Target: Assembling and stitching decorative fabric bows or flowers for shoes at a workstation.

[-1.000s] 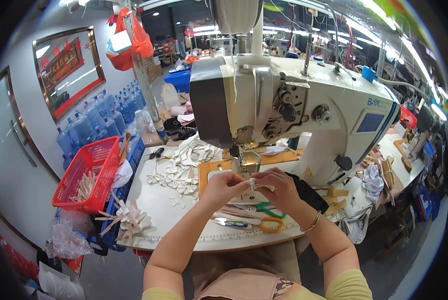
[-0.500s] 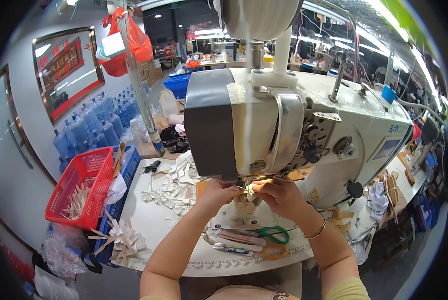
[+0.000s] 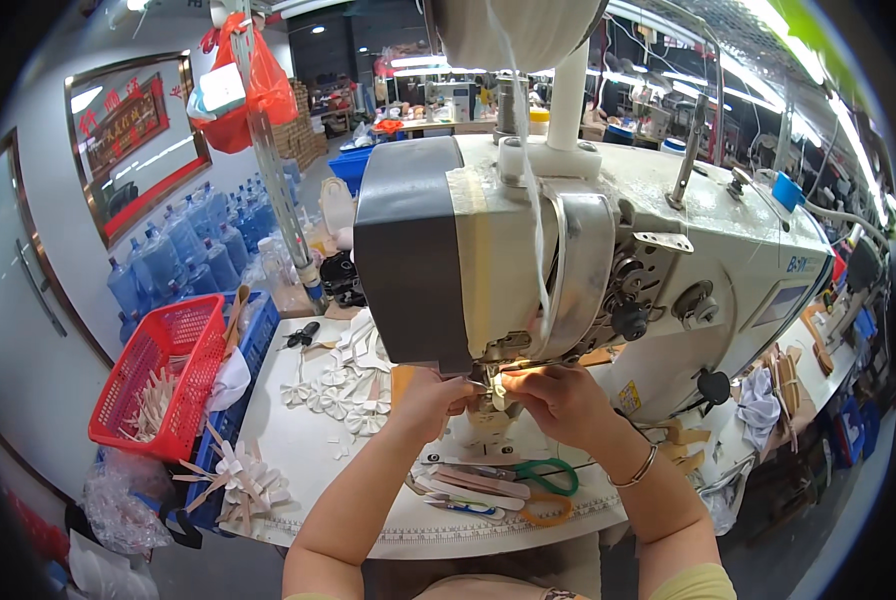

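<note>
Under the head of a white and grey sewing machine (image 3: 528, 260), both hands meet at a small cream piece of material (image 3: 499, 391). My right hand (image 3: 560, 402) is closed, thumb and fingertips pinching the piece from the right. From the left, my left hand (image 3: 434, 404) is closed too, its fingertips pressed together at the piece's other edge. The needle area is lit, but the fingers and machine head partly cover it. In front of the machine base lie green-handled scissors (image 3: 548, 474), orange-handled scissors (image 3: 548, 508) and a blue and white pen-like tool (image 3: 473, 508).
White bow-like pieces (image 3: 353, 395) lie in a heap left of the machine. A red basket (image 3: 208, 340) holding thin strips sits over a blue crate (image 3: 258, 350) at the left. Leather scraps and a crumpled cloth (image 3: 758, 405) are on the right. A metal post (image 3: 278, 190) stands behind.
Both hands stay at the needle area, with the fingers shifted slightly around the cream piece. The white strand in front of the machine now slants to the right instead of hanging straight.
</note>
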